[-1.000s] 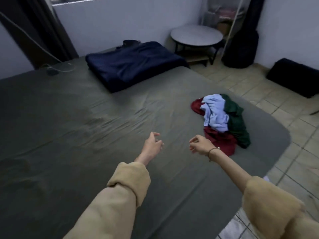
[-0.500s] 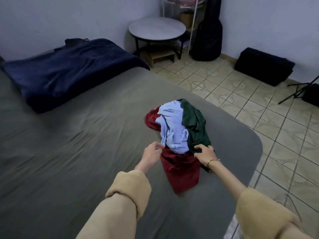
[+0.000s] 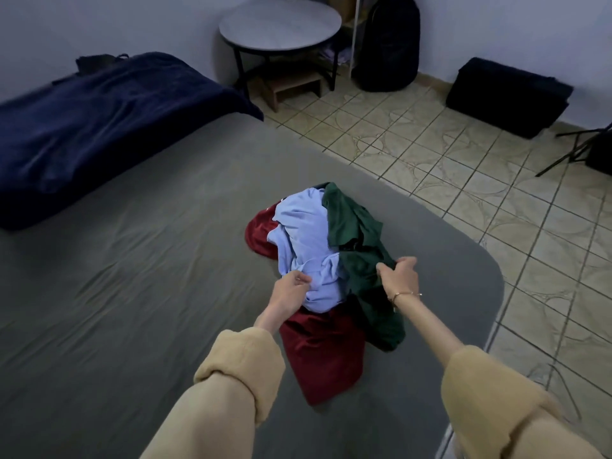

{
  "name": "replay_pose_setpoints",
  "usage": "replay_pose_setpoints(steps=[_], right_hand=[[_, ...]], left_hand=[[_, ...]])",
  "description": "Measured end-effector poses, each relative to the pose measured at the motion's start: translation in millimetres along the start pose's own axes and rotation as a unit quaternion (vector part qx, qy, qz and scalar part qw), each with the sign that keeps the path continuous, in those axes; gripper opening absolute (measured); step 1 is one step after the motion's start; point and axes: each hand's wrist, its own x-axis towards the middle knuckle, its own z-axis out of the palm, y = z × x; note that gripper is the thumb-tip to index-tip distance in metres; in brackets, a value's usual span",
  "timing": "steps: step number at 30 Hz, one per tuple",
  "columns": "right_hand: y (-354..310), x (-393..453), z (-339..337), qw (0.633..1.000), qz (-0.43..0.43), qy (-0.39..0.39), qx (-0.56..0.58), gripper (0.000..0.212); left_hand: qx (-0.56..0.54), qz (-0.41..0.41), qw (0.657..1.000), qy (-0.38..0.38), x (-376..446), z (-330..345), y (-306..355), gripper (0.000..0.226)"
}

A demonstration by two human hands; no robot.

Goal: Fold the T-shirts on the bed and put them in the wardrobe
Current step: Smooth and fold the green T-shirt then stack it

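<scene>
Three crumpled T-shirts lie piled near the right corner of the grey bed (image 3: 132, 293). A light blue T-shirt (image 3: 304, 236) is on top, a dark green T-shirt (image 3: 361, 256) lies at its right, and a dark red T-shirt (image 3: 324, 349) is underneath. My left hand (image 3: 291, 293) pinches the near left edge of the light blue T-shirt. My right hand (image 3: 399, 276) grips a fold of the dark green T-shirt. No wardrobe is in view.
A folded navy blanket (image 3: 99, 127) lies at the head of the bed. On the tiled floor beyond stand a round table (image 3: 280, 23), a small wooden stool (image 3: 294, 87), a black guitar bag (image 3: 387, 44), a black case (image 3: 506, 94) and a stand (image 3: 579, 147).
My view has moved closer to the pile. Both hands reached forward from above the bare sheet and took hold of the shirts, left on the blue one, right on the green one.
</scene>
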Motion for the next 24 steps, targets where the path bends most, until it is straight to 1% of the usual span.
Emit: replay_pose_setpoints(steps=[1,3,5,6,8,10,11,12,14,16,17,18,19,20,21,23,24], right_hand=[[-6,2,-5,0.999,0.027,-0.004,0.036,0.026],[-19,1,-14,0.993,0.045,-0.016,0.112,0.007],[-33,-6,-22,0.981,0.020,-0.041,0.190,0.023],[-42,-14,-24,0.971,0.008,-0.050,0.235,0.027],[-59,-32,-28,0.935,0.000,-0.079,0.345,0.029],[-79,-58,-33,0.889,-0.015,-0.114,0.443,0.032],[-88,-70,-36,0.875,-0.024,-0.128,0.466,0.033],[-96,-81,-38,0.868,-0.033,-0.142,0.474,0.033],[-115,-107,-43,0.868,-0.049,-0.179,0.460,0.036],[-132,-130,-45,0.871,-0.069,-0.235,0.426,0.037],[-140,-142,-44,0.872,-0.102,-0.270,0.397,0.030],[-148,-153,-41,0.875,-0.148,-0.294,0.355,0.018],[-154,-162,-36,0.878,-0.190,-0.309,0.313,0.007],[-160,-173,-31,0.881,-0.226,-0.316,0.268,0.007],[-164,-182,-27,0.883,-0.252,-0.319,0.233,0.015],[-175,-208,-16,0.881,-0.302,-0.320,0.174,0.030],[-179,-221,-9,0.878,-0.324,-0.319,0.149,0.035]], left_hand=[[0.003,0.003,1.000,0.002,1,-2,2,0.014],[0.008,0.009,1.000,0.006,-2,-5,10,0.017],[-0.014,0.019,1.000,0.007,-9,-11,21,0.022],[-0.029,0.022,0.999,0.006,-14,-14,28,0.025],[-0.042,0.035,0.998,0.009,-23,-24,40,0.035],[-0.018,0.067,0.998,0.013,-36,-38,52,0.046],[-0.001,0.084,0.996,0.018,-41,-44,57,0.053],[0.014,0.100,0.995,0.023,-49,-52,63,0.060],[0.007,0.134,0.991,0.027,-66,-70,76,0.074],[0.009,0.174,0.984,0.023,-82,-88,88,0.086],[0.034,0.195,0.980,0.027,-89,-96,91,0.089],[0.069,0.212,0.974,0.040,-100,-106,97,0.089],[0.096,0.224,0.968,0.064,-106,-113,98,0.084],[0.106,0.235,0.963,0.084,-118,-122,100,0.075],[0.092,0.249,0.959,0.097,-124,-129,100,0.064],[0.067,0.250,0.959,0.116,-145,-152,96,0.044],[0.077,0.228,0.963,0.124,-159,-165,91,0.036]])
